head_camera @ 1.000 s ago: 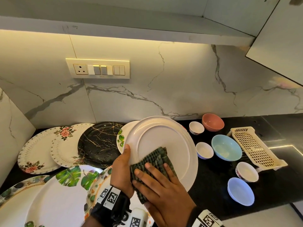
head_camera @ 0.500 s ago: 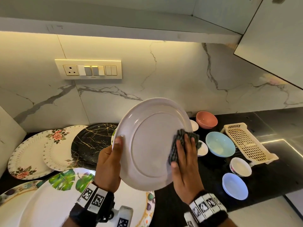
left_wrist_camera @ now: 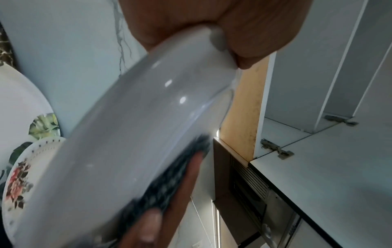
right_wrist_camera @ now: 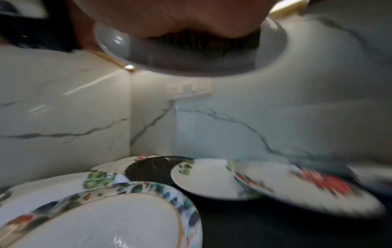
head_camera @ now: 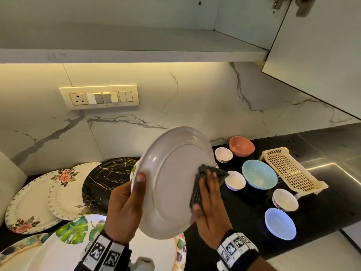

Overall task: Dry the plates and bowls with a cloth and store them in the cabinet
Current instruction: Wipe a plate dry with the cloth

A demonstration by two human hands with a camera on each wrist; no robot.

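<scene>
A plain white plate [head_camera: 172, 180] is held up on edge above the counter, its underside toward me. My left hand [head_camera: 127, 204] grips its left rim, thumb on the back. My right hand [head_camera: 209, 202] presses a dark green checked cloth [head_camera: 203, 178] flat against the plate's right underside, fingers straight. The left wrist view shows the plate [left_wrist_camera: 131, 134] close up with the cloth [left_wrist_camera: 169, 181] and a finger on it. In the right wrist view the plate [right_wrist_camera: 191, 55] is blurred under the palm.
Patterned plates [head_camera: 39, 196] and a black marbled plate [head_camera: 105, 180] lie at left on the black counter [head_camera: 254, 218]. Several bowls, among them a pink one [head_camera: 241, 146] and a light blue one [head_camera: 259, 174], sit at right beside a cream plastic rack [head_camera: 291, 171]. An open cabinet shelf [head_camera: 136, 42] is overhead, its door [head_camera: 320, 55] swung out at right.
The plate was turned from face to underside toward me. My right hand with the cloth moved from the plate's front to its right underside. The view has tilted up toward the cabinet.
</scene>
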